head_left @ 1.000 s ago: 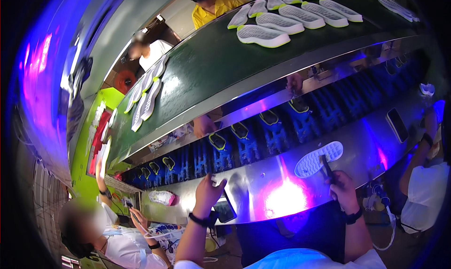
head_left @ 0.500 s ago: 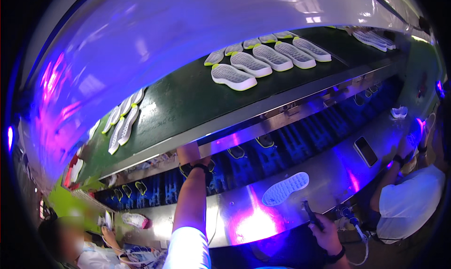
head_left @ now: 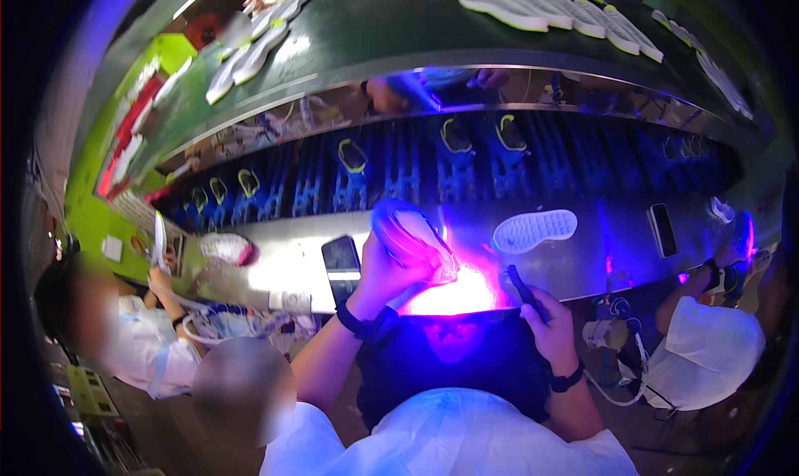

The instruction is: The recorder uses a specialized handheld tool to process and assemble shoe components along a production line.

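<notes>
My left hand (head_left: 398,270) is closed around a shoe upper (head_left: 414,226), lifted over the metal bench with its pale underside partly showing. Violet-pink light washes over it and blurs its detail. In my right hand (head_left: 552,322) is a dark slim tool (head_left: 524,289), gripped by its handle and pointing up toward the bench; its tip is too unclear to name. A white shoe sole (head_left: 535,230) lies tread up on the bench, just beyond the tool and apart from both hands.
Behind the bench runs a dark slatted conveyor (head_left: 399,172) carrying shoe uppers with yellow-green collars. Rows of white soles (head_left: 503,8) lie on the green upper shelf (head_left: 366,39). Phones (head_left: 662,230) rest on the bench. Co-workers sit left (head_left: 150,343) and right (head_left: 707,355).
My left hand has come back from the conveyor to the bench, bringing a shoe upper. My right hand keeps its tool near the sole. The view has tilted downward.
</notes>
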A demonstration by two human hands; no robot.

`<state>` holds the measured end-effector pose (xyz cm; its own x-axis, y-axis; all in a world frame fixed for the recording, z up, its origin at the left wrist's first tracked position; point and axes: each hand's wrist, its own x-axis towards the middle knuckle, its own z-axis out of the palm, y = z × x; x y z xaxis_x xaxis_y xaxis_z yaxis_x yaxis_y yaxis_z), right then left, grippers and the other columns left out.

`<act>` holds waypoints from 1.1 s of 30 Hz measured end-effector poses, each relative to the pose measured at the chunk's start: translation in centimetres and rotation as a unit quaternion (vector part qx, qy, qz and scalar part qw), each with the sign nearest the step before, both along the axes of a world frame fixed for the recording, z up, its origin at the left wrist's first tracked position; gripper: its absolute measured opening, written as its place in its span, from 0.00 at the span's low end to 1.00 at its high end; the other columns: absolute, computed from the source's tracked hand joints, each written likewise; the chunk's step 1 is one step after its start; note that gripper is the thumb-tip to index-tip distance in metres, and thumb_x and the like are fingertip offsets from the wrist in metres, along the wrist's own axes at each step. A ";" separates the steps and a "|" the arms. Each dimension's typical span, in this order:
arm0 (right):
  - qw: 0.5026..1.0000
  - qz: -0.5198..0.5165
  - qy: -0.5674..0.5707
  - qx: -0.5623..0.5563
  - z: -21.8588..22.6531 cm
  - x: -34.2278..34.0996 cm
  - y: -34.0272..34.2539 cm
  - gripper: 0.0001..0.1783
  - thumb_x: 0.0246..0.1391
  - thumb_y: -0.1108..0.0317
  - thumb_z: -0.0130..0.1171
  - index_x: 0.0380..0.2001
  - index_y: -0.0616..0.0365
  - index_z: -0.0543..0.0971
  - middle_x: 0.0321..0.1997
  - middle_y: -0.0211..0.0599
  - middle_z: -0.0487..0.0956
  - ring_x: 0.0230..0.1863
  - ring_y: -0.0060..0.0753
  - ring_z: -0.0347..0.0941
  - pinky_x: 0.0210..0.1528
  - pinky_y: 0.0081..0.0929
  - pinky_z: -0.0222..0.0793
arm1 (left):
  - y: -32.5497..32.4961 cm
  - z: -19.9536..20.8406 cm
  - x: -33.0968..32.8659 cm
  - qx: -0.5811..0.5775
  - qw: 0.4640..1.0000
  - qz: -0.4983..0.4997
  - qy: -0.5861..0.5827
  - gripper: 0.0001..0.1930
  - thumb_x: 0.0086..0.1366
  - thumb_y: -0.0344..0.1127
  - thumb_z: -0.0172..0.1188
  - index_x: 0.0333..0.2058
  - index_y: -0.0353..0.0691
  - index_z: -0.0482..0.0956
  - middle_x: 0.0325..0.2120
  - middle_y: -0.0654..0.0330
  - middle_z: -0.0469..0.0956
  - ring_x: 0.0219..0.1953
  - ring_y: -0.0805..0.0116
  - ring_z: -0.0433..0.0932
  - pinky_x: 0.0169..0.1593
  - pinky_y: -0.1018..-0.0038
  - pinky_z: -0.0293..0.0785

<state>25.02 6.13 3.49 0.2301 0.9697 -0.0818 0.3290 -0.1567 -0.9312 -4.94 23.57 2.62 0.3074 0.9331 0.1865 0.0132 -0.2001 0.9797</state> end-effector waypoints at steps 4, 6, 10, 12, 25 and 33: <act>1.000 0.022 -0.021 -0.005 1.1 -2.4 -0.3 0.20 0.62 0.71 0.65 0.56 0.64 0.79 0.48 0.42 0.86 0.49 0.27 0.80 0.54 0.28 0.74 | -6.4 -0.5 -0.7 0.130 0.979 0.072 0.142 0.44 0.44 0.42 0.82 0.59 0.34 0.70 0.52 0.49 0.76 0.56 0.49 0.76 0.61 0.58 0.73; 1.000 0.023 -0.011 -0.015 1.0 -3.2 -0.7 0.21 0.62 0.71 0.65 0.57 0.65 0.79 0.48 0.43 0.86 0.48 0.27 0.80 0.53 0.27 0.74 | -10.7 -1.4 -0.9 0.047 0.992 0.083 0.084 0.46 0.47 0.39 0.82 0.62 0.35 0.65 0.58 0.49 0.73 0.62 0.52 0.74 0.66 0.57 0.71; 0.998 0.038 0.001 -0.046 -0.4 -4.1 -1.0 0.20 0.62 0.71 0.64 0.57 0.64 0.80 0.47 0.43 0.86 0.47 0.26 0.80 0.53 0.27 0.74 | -15.4 -1.8 -1.4 0.230 0.937 0.099 0.245 0.46 0.53 0.53 0.76 0.63 0.33 0.66 0.59 0.45 0.73 0.63 0.42 0.73 0.71 0.44 0.58; 0.994 0.086 -0.027 -0.064 -0.6 -4.6 -0.9 0.19 0.63 0.70 0.64 0.56 0.64 0.80 0.47 0.44 0.86 0.46 0.27 0.81 0.52 0.27 0.74 | -17.0 -2.7 -1.4 0.273 0.914 0.040 0.299 0.44 0.52 0.52 0.76 0.61 0.32 0.68 0.57 0.44 0.75 0.63 0.43 0.73 0.70 0.40 0.58; 0.990 0.119 -0.075 -0.006 -3.6 -5.4 1.8 0.18 0.62 0.68 0.66 0.53 0.61 0.82 0.45 0.47 0.86 0.44 0.35 0.83 0.49 0.30 0.75 | -18.2 -4.0 -2.0 0.298 0.897 -0.016 0.325 0.32 0.60 0.42 0.69 0.60 0.32 0.72 0.62 0.45 0.73 0.66 0.46 0.71 0.71 0.45 0.57; 0.988 0.104 0.052 -0.101 -4.0 -5.0 -1.8 0.21 0.63 0.68 0.66 0.58 0.64 0.79 0.42 0.25 0.81 0.39 0.16 0.75 0.45 0.20 0.73 | -18.1 -3.4 -1.8 0.286 0.901 -0.041 0.322 0.29 0.62 0.36 0.59 0.62 0.32 0.71 0.64 0.46 0.72 0.69 0.50 0.69 0.72 0.45 0.55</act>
